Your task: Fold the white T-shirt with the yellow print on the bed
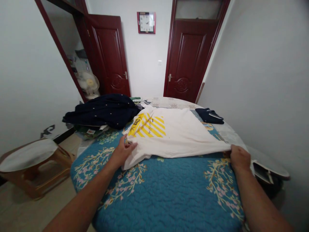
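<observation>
I have the white cloth T-shirt with yellow diagonal stripes and black lettering (180, 130) spread across the teal quilted cloth with floral sprays (169, 193) on the table (233, 134), its near edge stretched out sideways. My left hand (122, 150) has a narrow pinch on it near the printed end, while my right hand (240, 157) holds the opposite near corner in a tight, fist-like grip. On my feed, a dark navy garment with small white dots (108, 111) lies heaped beyond my left hand, and a folded navy garment with white trim (208, 116) rests beyond the right.
</observation>
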Demonstrator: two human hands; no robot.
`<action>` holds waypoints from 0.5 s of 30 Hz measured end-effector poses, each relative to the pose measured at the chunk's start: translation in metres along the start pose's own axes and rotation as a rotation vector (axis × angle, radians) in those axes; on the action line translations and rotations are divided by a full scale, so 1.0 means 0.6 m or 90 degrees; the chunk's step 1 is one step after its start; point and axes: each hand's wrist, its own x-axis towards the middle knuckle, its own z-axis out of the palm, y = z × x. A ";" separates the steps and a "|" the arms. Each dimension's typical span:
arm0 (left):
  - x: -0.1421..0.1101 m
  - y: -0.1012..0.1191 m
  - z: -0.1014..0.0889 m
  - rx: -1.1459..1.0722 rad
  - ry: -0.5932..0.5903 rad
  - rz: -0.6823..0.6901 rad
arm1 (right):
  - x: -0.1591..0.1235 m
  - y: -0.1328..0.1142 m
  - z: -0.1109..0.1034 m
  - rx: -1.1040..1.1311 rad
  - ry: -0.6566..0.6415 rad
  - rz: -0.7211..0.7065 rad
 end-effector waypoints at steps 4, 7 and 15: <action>-0.038 0.021 0.000 0.041 -0.128 0.018 | 0.002 0.002 -0.001 -0.055 -0.017 -0.006; -0.051 0.027 -0.004 -0.109 -0.212 -0.097 | 0.008 0.008 -0.002 -0.090 -0.002 0.015; 0.057 0.009 -0.060 0.166 -0.074 -0.054 | 0.022 0.026 0.004 -0.206 0.002 -0.022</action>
